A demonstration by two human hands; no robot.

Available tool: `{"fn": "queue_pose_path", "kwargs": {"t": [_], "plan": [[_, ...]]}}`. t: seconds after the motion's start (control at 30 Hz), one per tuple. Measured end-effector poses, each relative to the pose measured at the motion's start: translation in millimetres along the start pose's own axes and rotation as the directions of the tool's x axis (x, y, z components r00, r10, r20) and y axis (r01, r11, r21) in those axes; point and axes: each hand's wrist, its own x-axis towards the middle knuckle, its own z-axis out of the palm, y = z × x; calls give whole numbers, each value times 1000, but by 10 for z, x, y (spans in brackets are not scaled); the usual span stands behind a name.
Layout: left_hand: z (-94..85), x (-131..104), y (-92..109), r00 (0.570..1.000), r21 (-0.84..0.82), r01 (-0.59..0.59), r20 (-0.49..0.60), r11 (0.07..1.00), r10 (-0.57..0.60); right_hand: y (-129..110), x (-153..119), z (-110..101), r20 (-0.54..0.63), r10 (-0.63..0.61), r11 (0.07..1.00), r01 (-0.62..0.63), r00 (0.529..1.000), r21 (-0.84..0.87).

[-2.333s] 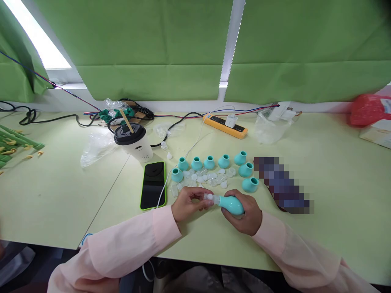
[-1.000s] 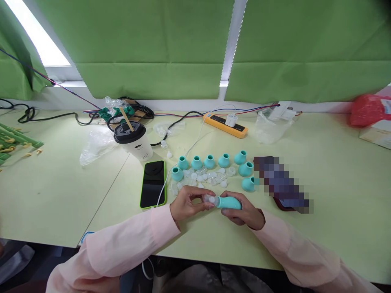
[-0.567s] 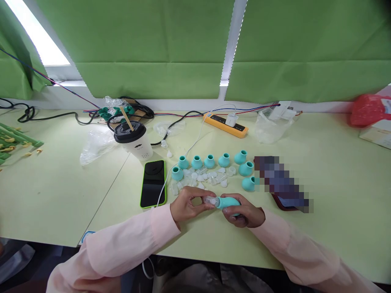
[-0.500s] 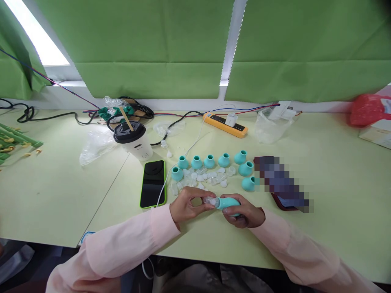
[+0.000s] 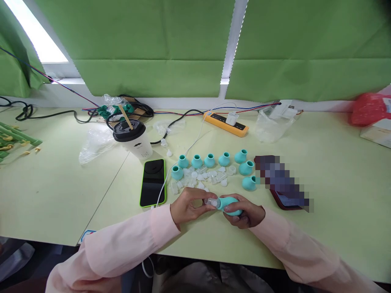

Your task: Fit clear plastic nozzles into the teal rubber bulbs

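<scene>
The left hand (image 5: 191,205) has its grip on a clear plastic tube piece (image 5: 211,202), which meets the neck of the glossy turquoise rubber bulb (image 5: 232,206); the right hand (image 5: 244,212) grasps this bulb, above the pale green bench (image 5: 214,240)

Pale green tbl (image 5: 330,179) against white wall (image 5: 183,102); green curtains (image 5: 137,44) over window (image 5: 39,34), bright light at L edge.

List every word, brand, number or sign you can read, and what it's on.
No words or numbers are readable.
White cup: dark moustache-like mark; print below too small.
Orange power strip: markings too small.
Pale box, far right: print too blurred.
Blue-edged sticker: partly hidden, unreadable.
</scene>
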Motion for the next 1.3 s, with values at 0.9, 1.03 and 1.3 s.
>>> {"fn": "queue_pose_path", "kwargs": {"t": [0.9,1.03,1.3], "plan": [[6,5,-91,938,-401,282,-75,871,-338,200,-54,147,-205,-802,397,243,561,-885],[6,7,-110,935,-446,288,-58,847,-349,171,-54,138,-196,-764,416,237,615,-878],[4,-22,-73,972,-269,217,-34,938,-234,141,-83,182,-107,-754,416,346,648,-841]]}}
